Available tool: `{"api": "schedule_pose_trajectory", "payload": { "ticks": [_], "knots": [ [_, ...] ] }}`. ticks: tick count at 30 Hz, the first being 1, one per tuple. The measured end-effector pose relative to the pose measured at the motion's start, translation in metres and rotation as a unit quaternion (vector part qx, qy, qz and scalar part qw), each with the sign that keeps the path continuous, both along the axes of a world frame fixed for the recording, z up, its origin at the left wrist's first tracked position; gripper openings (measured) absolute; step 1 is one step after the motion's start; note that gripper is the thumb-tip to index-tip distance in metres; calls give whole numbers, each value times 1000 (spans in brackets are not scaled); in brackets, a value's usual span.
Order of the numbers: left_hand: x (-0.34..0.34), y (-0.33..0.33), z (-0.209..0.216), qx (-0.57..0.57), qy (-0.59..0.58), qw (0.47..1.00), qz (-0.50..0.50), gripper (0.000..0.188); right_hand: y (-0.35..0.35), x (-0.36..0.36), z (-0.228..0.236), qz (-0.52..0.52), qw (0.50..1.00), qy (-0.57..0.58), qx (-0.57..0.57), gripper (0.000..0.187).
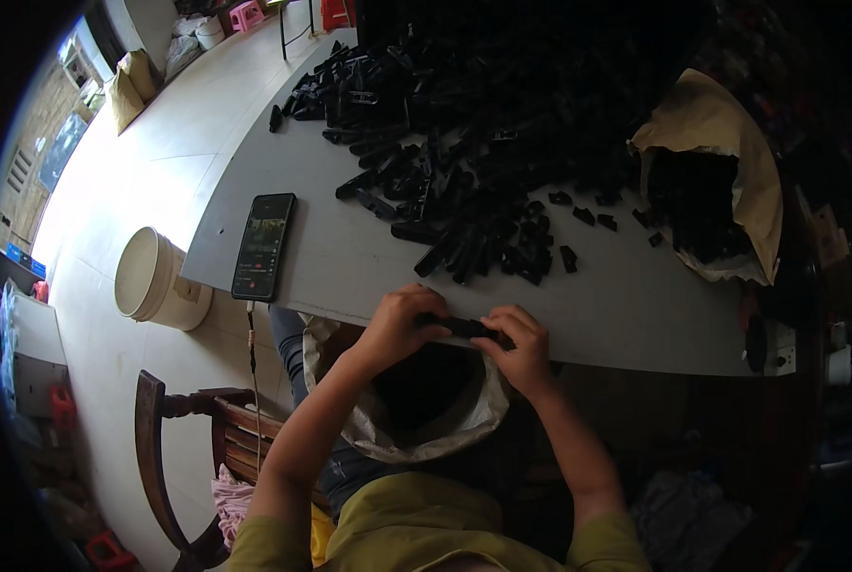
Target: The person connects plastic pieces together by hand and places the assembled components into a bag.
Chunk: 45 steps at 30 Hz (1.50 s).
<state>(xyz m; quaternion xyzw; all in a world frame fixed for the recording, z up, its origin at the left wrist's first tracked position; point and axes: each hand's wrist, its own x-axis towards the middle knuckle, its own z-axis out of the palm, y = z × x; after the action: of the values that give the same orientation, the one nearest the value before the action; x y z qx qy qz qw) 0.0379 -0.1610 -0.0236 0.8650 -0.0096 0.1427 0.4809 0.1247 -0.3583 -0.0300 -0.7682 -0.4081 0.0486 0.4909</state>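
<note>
Both my hands grip one short black plastic bar (464,327) at the table's near edge. My left hand (406,320) is closed around its left end, and my right hand (519,343) pinches the right end. What exactly the bar is I cannot make out. Below my hands, an open whitish sack (488,412) rests at my lap, its inside dark. Just beyond my hands lies a large heap of black plastic pieces (445,181), long ones mixed with small ones near the front. To the right, a brown paper sack (707,119) lies tipped open with small black pieces in its mouth.
A phone (264,248) with a cable lies on the grey table (350,272) at the left. Beyond that edge, a pale bucket (145,276) stands on the tiled floor. A wooden chair (150,448) is at my left, with pink cloth (231,500) on it.
</note>
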Motion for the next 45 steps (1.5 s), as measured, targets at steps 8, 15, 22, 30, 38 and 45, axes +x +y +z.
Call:
{"api": "schedule_pose_trajectory", "payload": {
  "ticks": [8,15,22,30,38,45],
  "knots": [
    [-2,5,13,91,15,990,-106,28,7,25,4,67,995,-78,9,24],
    [38,-8,28,377,-43,925,33,34,11,44,4,-164,962,-190,-110,20],
    [41,-4,10,326,-142,934,44,38,1,41,1,-161,984,-70,11,13],
    [-7,-2,7,-29,-4,998,54,30,-8,23,-2,-71,880,402,244,33],
    [-6,-1,4,49,-38,998,28,24,6,7,18,-10,995,-69,-74,29],
    [0,4,1,53,-60,997,18,26,4,14,14,35,987,-135,-77,31]
  ]
}}
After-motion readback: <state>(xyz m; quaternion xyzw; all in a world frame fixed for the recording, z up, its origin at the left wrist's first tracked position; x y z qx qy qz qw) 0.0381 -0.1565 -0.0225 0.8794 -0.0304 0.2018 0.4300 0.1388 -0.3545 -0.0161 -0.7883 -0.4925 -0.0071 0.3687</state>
